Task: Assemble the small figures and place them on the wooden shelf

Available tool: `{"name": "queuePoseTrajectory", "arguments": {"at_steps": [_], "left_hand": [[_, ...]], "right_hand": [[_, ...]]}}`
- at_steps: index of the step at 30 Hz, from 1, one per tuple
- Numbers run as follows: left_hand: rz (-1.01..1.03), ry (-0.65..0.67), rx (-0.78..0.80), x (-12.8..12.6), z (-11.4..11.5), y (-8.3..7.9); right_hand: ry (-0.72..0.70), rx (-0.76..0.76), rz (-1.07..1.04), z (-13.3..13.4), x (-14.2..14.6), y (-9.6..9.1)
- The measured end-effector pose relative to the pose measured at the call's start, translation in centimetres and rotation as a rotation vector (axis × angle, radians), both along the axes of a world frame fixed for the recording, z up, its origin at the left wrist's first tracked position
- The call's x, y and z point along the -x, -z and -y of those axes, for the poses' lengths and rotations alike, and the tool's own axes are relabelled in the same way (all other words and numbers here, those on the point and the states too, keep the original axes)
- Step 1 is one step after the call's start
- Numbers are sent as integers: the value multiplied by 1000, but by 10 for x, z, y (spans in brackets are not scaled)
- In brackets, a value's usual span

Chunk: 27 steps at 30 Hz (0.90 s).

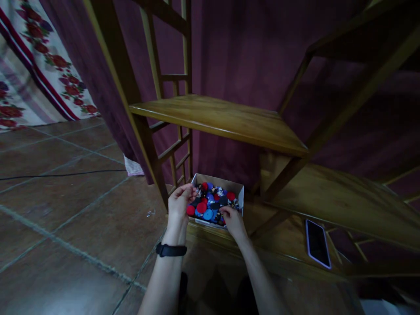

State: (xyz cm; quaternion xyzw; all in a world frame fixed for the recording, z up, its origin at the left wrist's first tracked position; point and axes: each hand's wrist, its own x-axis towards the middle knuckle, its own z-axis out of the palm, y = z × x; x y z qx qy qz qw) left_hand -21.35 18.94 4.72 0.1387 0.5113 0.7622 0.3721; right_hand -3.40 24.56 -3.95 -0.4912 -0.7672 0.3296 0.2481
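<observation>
A white open box [240, 197] sits on the low board of a wooden shelf unit. It is full of small round red, blue and black pieces [208, 204] mixed with small patterned items too small to name. My left hand [180, 197], with a black band [171, 250] on its wrist, is at the box's left edge. Its thumb and fingers are pinched together, and what they hold is unclear. Over the front right part of the box is my right hand [231, 218]. Its fingers are closed among the pieces, and I cannot make out anything in them.
A wooden shelf board [223, 118] juts out above and behind the box. To the right, a phone [317, 243] in a light purple case lies on the low board. Purple curtain [236, 65] hangs behind. A dark cable [65, 175] crosses the tiled floor at left.
</observation>
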Motion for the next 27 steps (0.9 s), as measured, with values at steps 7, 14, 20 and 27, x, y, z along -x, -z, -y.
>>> {"name": "queuePoseTrajectory", "arguments": {"at_steps": [7, 14, 20, 27], "left_hand": [[-5, 25, 15, 4, -6, 2], [-18, 102, 65, 12, -3, 5], [-53, 167, 97, 12, -7, 15], [-60, 178, 95, 14, -8, 14]], "right_hand": [[-114, -128, 526, 3, 50, -16], [-146, -178, 638, 13, 63, -13], [-56, -146, 499, 6, 43, -12], [-155, -135, 472, 4, 57, -9]]}}
